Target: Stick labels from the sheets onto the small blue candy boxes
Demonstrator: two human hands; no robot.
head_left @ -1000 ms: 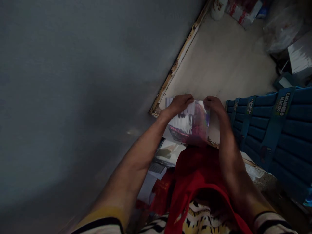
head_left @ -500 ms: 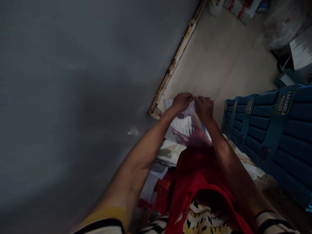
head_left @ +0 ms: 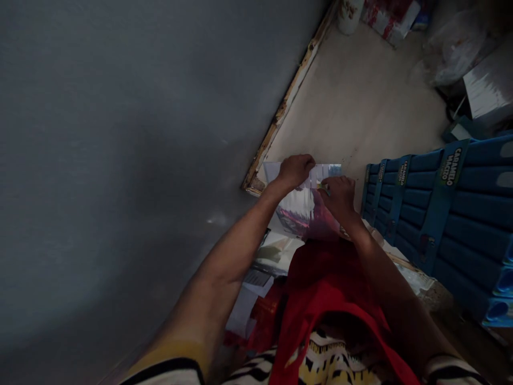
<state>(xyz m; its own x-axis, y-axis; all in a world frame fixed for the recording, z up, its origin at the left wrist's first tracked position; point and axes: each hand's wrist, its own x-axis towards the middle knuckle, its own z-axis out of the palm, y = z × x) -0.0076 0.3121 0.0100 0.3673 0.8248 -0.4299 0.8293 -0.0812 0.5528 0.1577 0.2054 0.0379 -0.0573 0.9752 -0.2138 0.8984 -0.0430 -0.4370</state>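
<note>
Your left hand (head_left: 296, 170): fingers pinched on the shiny sheet (head_left: 298, 206)'s top edge | your right hand (head_left: 340, 197): curled narrow, touching it, grip unclear | sheet: frame centre, beneath your fingers

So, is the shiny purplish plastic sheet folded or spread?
Spread: the sheet shows a broad face and both far corners. Hidden folds: cannot tell.

Pale worktop (head_left: 360, 101), chipped wooden edge (head_left: 285, 107) along the left, white tub (head_left: 349, 16) and red-and-white box (head_left: 395, 24) at the far end, clear bag (head_left: 457, 53) near them, blue packs (head_left: 417, 208) lined up at right, glossy film (head_left: 296, 206) over the near edge.
</note>
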